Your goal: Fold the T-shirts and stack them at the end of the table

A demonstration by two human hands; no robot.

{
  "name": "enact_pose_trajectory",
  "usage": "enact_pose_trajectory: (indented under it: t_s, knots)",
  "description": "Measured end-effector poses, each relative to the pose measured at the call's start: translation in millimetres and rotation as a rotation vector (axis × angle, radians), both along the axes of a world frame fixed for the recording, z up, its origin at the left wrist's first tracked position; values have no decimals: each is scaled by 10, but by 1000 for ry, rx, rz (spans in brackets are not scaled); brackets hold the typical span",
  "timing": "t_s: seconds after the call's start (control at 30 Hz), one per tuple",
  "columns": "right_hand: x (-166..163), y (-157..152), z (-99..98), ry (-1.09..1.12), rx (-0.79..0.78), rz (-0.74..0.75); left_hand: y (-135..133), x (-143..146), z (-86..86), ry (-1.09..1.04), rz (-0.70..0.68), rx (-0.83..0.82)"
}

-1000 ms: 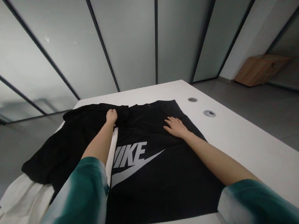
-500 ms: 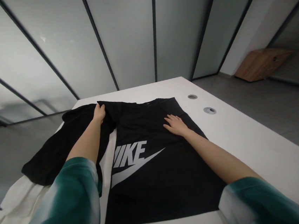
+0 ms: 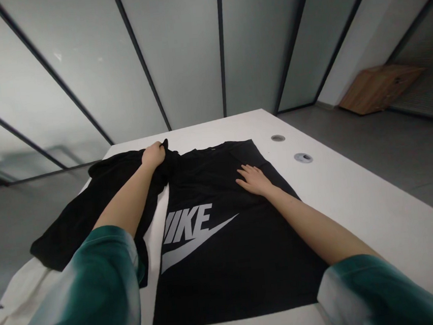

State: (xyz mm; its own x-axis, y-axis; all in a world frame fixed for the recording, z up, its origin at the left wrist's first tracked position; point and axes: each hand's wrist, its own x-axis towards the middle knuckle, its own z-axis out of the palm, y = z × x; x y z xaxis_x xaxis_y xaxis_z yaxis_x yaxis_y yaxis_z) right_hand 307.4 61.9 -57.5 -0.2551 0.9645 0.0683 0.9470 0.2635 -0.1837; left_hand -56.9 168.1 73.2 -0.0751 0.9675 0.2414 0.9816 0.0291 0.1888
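A black T-shirt [image 3: 244, 252] with a grey NIKE print lies spread on the white table [image 3: 341, 186], its collar toward the far edge. My left hand [image 3: 154, 154] is closed on the shirt's left sleeve near the shoulder and holds that fabric lifted and bunched. My right hand [image 3: 254, 179] rests flat on the upper right of the shirt, fingers spread. To the left, beside the shirt and partly under my left forearm, lies another dark garment [image 3: 80, 216]. My left arm hides part of it.
White cloth [image 3: 26, 293] lies at the table's left front. Two round cable grommets, a far one [image 3: 278, 138] and a nearer one [image 3: 303, 158], sit in the tabletop on the right. Frosted glass panels [image 3: 179, 53] stand behind the table, and a wooden cabinet [image 3: 378, 88] is at the far right.
My left hand has moved to the right, carrying the sleeve fabric inward over the shirt's shoulder. My right hand has stayed in place on the shirt.
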Motion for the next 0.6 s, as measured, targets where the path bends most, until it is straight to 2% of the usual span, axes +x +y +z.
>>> enact_pose_trajectory:
  t_s: [0.07,0.17,0.23,0.33,0.43,0.5,0.6]
  knots:
    - [0,-1,-1,-3,0,1,25,160,11,-160,-126,-45]
    - [5,3,-15,-4,2,5,62,339,-14,-517,-328,-206]
    - [7,9,-27,-5,8,7,71,389,-77,-606,-358,-235]
    - [4,17,-32,-7,10,7,8,402,-277,-349,-346,-197]
    - [-6,16,-18,-11,-4,2,-169,433,-585,-22,-458,-211]
    - [-12,10,-5,-16,-11,-3,-310,478,-796,99,-492,-263]
    - [-15,3,4,-24,-4,-6,-447,534,-1015,195,-402,-349]
